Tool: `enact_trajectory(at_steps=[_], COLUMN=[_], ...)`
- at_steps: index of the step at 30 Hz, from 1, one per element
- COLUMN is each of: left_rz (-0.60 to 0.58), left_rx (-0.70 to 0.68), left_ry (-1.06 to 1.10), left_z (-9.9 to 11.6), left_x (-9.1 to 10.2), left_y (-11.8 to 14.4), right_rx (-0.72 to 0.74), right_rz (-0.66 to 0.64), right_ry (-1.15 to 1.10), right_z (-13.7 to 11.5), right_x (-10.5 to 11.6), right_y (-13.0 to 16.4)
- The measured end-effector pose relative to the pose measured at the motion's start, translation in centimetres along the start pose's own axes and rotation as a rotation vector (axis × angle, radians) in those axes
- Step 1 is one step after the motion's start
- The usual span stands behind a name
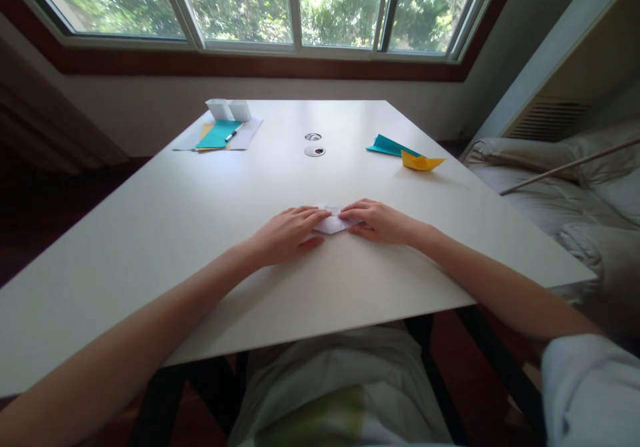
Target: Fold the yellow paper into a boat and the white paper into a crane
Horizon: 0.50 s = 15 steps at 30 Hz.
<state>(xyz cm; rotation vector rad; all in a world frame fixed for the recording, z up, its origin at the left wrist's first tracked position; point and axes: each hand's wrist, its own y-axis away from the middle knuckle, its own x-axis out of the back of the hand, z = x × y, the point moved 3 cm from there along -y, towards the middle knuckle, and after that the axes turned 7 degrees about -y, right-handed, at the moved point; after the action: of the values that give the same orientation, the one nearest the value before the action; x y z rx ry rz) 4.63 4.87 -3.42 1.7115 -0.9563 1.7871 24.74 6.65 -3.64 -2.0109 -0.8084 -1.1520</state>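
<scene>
A small piece of folded white paper [333,223] lies on the table straight in front of me, coming to a blunt point on my side. My left hand [293,234] is on its left part, fingers together over the top and thumb along the near left edge. From the other side my right hand [377,222] has its fingertips on the upper right part, with the thumb low at the near right edge. Both hands rest low, close to the tabletop. The fingers cover the paper's left and right ends, so its full shape is hidden.
The white table [150,247] stands before a window. At its far left are white folded paper boxes [220,109], teal paper [219,134] and a pen [233,133]. A teal folded paper [393,146] and a yellow paper boat [421,162] sit at right. Two round fittings [315,151] are mid-table.
</scene>
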Motion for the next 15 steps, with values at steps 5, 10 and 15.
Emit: enact_trajectory(at_steps=[5, 10, 15], left_rz=[0.043, 0.104, 0.112], left_rx=[0.0, -0.028, -0.063], left_ry=[0.052, 0.074, 0.041], left_z=[-0.78, -0.28, 0.0], left_x=[0.14, 0.08, -0.01], left_y=[0.14, 0.11, 0.12], right_rx=[-0.026, -0.053, -0.038], right_rz=[-0.002, 0.007, 0.015], right_ry=[-0.014, 0.053, 0.101], right_z=[-0.22, -0.56, -0.7], right_x=[0.3, 0.2, 0.05], right_y=[0.05, -0.12, -0.21])
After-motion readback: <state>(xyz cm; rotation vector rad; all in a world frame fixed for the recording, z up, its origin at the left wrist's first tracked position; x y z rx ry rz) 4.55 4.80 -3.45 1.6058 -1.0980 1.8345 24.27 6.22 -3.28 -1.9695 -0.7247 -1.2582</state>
